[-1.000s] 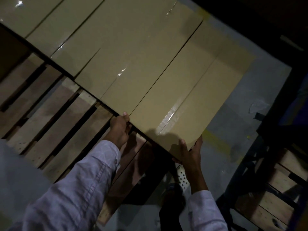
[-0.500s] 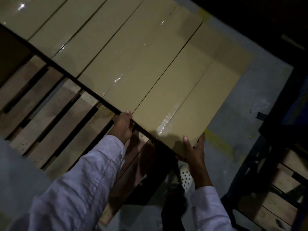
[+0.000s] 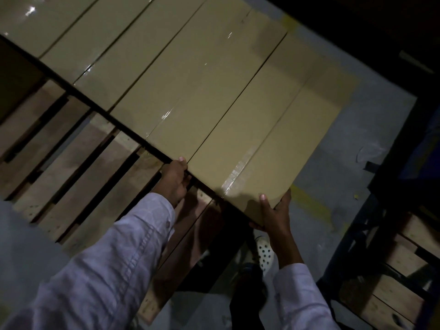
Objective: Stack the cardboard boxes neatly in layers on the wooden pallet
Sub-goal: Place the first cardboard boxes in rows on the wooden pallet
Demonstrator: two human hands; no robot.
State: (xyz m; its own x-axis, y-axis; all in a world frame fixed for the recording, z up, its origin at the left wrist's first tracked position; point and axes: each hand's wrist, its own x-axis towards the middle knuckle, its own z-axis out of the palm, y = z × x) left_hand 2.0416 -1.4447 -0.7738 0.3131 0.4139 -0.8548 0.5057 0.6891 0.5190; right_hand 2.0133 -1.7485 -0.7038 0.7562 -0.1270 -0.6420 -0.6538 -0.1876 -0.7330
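Likely stiff and tape-slick, the long tan cardboard box (image 3: 269, 129) suits this grip: left hand (image 3: 175, 179) and right hand (image 3: 273, 214) curled round its near corners.

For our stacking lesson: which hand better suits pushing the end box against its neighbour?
Probably the right hand: it grips the end box at its outer corner; the left hand sits at the seam.
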